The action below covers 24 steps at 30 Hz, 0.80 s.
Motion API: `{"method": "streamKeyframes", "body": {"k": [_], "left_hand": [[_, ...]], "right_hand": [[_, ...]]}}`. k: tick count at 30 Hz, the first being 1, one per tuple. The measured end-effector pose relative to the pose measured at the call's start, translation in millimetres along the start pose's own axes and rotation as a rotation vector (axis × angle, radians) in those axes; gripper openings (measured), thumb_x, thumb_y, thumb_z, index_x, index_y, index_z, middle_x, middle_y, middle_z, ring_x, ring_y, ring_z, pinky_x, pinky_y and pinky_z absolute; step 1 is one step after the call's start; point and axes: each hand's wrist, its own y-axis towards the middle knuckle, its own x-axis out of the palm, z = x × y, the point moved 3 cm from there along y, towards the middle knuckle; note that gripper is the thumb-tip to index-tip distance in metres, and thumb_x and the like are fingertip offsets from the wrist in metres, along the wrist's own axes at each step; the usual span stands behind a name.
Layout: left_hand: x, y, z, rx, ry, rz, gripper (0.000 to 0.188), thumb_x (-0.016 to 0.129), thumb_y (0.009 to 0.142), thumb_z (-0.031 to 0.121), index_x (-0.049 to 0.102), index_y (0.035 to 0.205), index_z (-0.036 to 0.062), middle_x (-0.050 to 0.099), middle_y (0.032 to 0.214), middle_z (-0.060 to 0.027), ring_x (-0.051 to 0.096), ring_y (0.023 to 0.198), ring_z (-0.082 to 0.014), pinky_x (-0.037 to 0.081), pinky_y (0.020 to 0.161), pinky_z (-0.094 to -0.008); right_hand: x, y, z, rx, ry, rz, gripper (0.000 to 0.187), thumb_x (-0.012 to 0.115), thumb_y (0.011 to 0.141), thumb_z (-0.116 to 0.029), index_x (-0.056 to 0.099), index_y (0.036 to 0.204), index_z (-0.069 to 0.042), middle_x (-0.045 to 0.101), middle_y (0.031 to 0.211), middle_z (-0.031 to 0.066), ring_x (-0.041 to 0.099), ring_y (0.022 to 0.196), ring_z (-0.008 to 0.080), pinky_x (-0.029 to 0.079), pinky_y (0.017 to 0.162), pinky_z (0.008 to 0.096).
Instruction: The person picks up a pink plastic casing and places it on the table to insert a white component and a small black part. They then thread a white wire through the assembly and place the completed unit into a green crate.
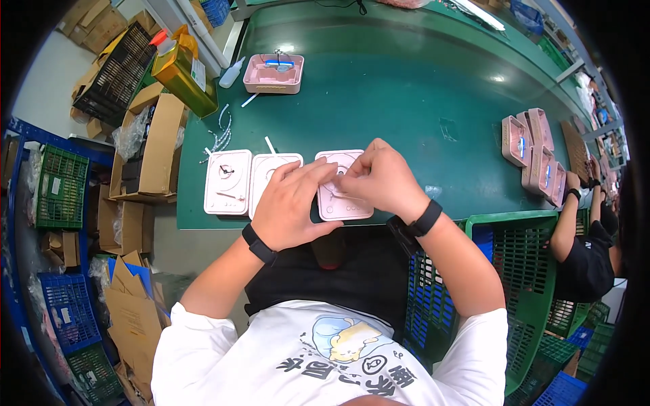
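In front of me, near the table's close edge, lies a pink rectangular casing [349,210] with rounded corners and a round recess. My left hand [291,199] rests over its left side, fingers stretched flat and the thumb apart at the near edge. Over the recess my right hand [383,177] is closed in a pinch; anything between its fingertips is too hidden to name. Left of this casing is a second pink casing [260,177], partly covered by my left hand. Beside that sits a third pink casing [227,196] with a dark piece at its round centre.
Farther back on the green table [379,101] stand an open pink housing [273,84] with wires, a small bottle [232,73] and a yellow can [181,76]. Several pink housings [542,169] are stacked right, near another person's arm [563,227]. Green crates [518,284] stand at my right.
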Motion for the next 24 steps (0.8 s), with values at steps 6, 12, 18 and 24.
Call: {"method": "streamKeyframes", "body": {"k": [6,12,18,24], "left_hand": [[-2,1,1,-0.022,-0.027,-0.001,0.104,0.105,0.072,0.032,0.055,0.16,0.0092,0.072,0.151,-0.0122,0.068,0.143,-0.0299,0.042,0.125,-0.0495],[0,3,2,-0.035,-0.004,-0.024,0.106,0.105,0.071,0.034,0.054,0.161,0.0104,0.071,0.153,-0.0093,0.068,0.142,-0.028,0.04,0.124,-0.048],[1,5,4,-0.02,0.022,-0.027,0.105,0.105,0.071,0.035,0.056,0.161,0.0114,0.071,0.153,-0.0102,0.068,0.142,-0.0274,0.04,0.124,-0.0483],[1,5,5,-0.005,0.061,-0.027,0.101,0.104,0.073,0.038,0.058,0.159,0.0125,0.071,0.155,-0.012,0.067,0.144,-0.027,0.04,0.124,-0.0486]], "right_hand": [[1,0,-11,-0.014,-0.095,0.029,0.032,0.098,0.078,-0.034,0.084,0.076,-0.005,0.07,0.088,0.0126,0.071,0.082,0.0281,0.059,0.074,0.0404],[-13,6,-12,-0.008,-0.131,-0.138,0.03,0.096,0.078,-0.032,0.083,0.074,-0.005,0.071,0.092,0.0156,0.074,0.087,0.0303,0.062,0.078,0.0434],[-11,0,-20,-0.067,-0.143,-0.086,0.027,0.093,0.077,-0.027,0.083,0.076,-0.002,0.076,0.085,0.0168,0.077,0.082,0.0318,0.063,0.076,0.0428],[-18,2,-19,0.048,-0.11,-0.178,0.026,0.089,0.076,-0.022,0.082,0.08,0.002,0.077,0.074,0.0169,0.078,0.071,0.032,0.062,0.071,0.0412]]}}
